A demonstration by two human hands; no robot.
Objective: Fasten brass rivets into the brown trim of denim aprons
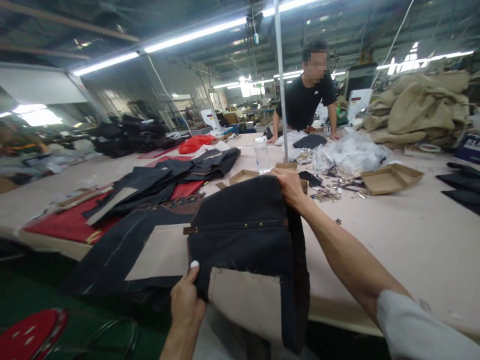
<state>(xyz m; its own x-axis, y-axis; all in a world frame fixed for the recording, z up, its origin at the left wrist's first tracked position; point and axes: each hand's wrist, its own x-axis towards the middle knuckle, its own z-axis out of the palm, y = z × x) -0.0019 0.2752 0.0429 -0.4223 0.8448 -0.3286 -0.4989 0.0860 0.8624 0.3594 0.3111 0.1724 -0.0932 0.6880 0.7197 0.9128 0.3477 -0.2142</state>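
Observation:
A dark fabric piece [240, 205] with a beige patch, a seam and small brass-coloured rivets is held up over the near table edge. My right hand [290, 187] grips its top right corner, fingers closed and partly behind the cloth. Lower down, my left hand [187, 295] is closed on its left edge, the thumb on top with a white covering on its tip. Beside it to the left, another dark cloth with a beige panel [161, 252] lies over the table edge.
Dark pieces lie on red cloth [62, 225] at left. A bottle [261, 156], metal post [281, 75], loose hardware [326, 194], cardboard tray [392, 179] and plastic bags [352, 152] are beyond. Across the table [393, 240] a person [305, 102] leans. A red stool [32, 337] stands lower left.

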